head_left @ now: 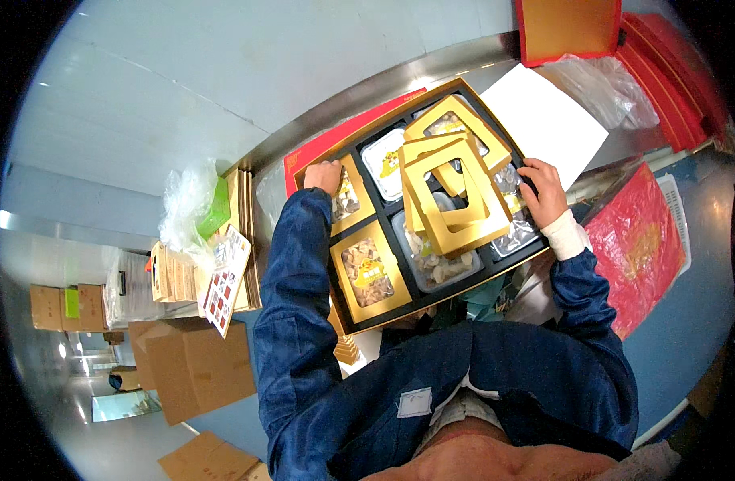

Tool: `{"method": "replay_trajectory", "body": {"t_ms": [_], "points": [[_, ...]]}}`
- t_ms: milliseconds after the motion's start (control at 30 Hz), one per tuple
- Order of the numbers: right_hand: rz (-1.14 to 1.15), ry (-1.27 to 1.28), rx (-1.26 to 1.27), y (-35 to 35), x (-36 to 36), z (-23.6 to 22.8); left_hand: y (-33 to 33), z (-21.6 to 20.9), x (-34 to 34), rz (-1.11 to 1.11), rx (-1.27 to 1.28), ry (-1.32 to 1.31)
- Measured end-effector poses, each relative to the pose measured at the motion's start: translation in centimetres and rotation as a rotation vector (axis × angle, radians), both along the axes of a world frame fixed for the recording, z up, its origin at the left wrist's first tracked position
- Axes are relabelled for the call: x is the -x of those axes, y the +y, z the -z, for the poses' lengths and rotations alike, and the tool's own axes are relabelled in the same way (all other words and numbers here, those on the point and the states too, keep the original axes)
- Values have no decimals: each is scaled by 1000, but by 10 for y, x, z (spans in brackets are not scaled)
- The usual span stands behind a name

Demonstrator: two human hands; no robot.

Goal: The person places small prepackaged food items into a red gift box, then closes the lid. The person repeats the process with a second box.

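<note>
A shallow gift box (441, 301) with a gold rim and black dividers lies tilted before me, holding several packs of dried food. My left hand (323, 176) is closed at the far left compartment, fingers curled by the edge of a gold cardboard frame (347, 210); its fingertips are hidden. Another gold frame surrounds a pack (367, 272) in the near left compartment. Loose gold window frames (463, 232) lie stacked over the middle and right compartments. My right hand (546, 192) rests at the box's right edge, thumb and fingers apart. A white-lidded tub (382, 164) shows uncovered.
A red box (299, 160) lies beneath the far side. White sheet (556, 120), clear plastic (612, 90) and a red wrapped package (636, 244) are to the right. Cardboard stacks (240, 208) and a printed card (225, 280) stand left; a carton (195, 365) sits lower.
</note>
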State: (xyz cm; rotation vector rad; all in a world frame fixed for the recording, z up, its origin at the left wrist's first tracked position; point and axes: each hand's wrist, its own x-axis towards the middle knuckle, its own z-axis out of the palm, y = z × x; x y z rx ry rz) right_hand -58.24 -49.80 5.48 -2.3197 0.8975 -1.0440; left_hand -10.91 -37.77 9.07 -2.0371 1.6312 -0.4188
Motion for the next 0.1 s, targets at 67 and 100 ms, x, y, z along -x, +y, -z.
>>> {"method": "replay_trajectory", "body": {"t_ms": [67,100], "points": [[-4,2,-9,0,-1,-1,-1,-2,2,13,-7,-18],[-18,2,-11,-2,-1,3,-2,-3,3,15,-7,-19]]}}
